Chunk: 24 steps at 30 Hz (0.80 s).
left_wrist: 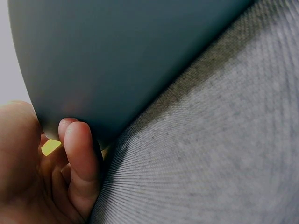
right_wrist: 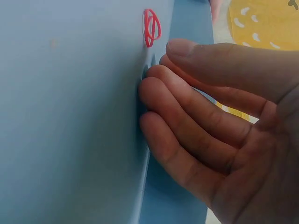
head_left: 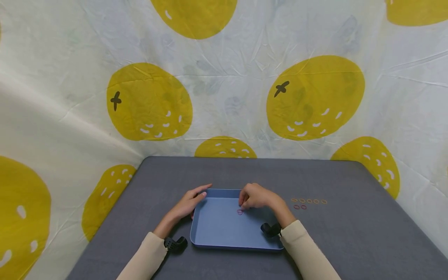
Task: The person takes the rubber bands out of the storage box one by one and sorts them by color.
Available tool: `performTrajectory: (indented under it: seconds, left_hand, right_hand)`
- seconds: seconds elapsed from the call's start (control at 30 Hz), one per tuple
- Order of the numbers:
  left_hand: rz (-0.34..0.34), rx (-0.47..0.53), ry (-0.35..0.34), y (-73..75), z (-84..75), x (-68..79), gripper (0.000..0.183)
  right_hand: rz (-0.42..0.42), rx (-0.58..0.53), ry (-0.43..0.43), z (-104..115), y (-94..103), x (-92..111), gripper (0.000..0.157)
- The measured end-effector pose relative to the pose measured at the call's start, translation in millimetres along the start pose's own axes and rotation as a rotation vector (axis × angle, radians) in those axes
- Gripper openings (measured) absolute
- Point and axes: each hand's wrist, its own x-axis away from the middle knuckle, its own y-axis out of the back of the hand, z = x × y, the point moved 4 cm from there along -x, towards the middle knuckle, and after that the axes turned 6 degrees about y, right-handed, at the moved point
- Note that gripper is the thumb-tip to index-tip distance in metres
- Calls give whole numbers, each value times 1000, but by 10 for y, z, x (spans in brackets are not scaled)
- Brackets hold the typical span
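A shallow blue tray [head_left: 224, 233] lies on the table. At its far left corner, my left hand [head_left: 187, 204] grips the wall, thumb at the rim; the left wrist view shows curled fingers [left_wrist: 78, 144] against the tray's outer side. Over the tray's far right part, my right hand [head_left: 257, 195] reaches down with bent fingers. In the right wrist view its fingertips [right_wrist: 152, 93] touch the tray and nothing shows between thumb and fingers. Just beyond the thumb tip lie thin red rubber bands [right_wrist: 159, 29], overlapping, on the tray floor; the index fingertip is mostly hidden.
Right of the tray, several yellow-orange bands [head_left: 309, 199] lie in a row on the grey table [head_left: 350, 233], with two red bands [head_left: 296, 209] in front of them. A white cloth with yellow fruit prints [head_left: 231, 97] hangs behind the table.
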Motion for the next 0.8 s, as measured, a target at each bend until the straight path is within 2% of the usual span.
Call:
performTrajectory:
  seconds: [0.17,0.47,0.8]
  left_hand:
    - [4,4,2,6,9,-14,43]
    - [7,-14,1,33,233,-124,43]
    - [24,-14,5,58,205,-140,43]
  right_hand:
    - [5,-15,-5,-5,-4,-3,4]
    - [28,-12,1,18,-32,-19,5]
    - [23,6,8,9,-9,-29,9]
